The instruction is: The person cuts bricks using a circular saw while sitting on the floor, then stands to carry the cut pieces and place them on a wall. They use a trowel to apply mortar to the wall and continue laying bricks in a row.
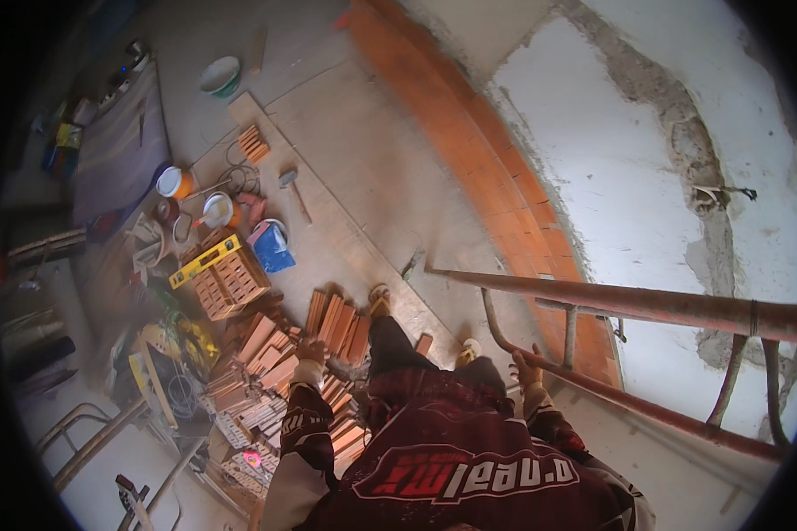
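The right hand (527,365) grips the rusty scaffold bar (629,403) for balance; the left hand (310,351), its grip unclear, reaches the brick-tile pile (279,372).

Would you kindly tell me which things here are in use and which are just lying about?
In use: left hand over the brick tiles; right hand on the rusty scaffold frame.
Lying about: hammer, yellow level, white bucket, blue cloth.
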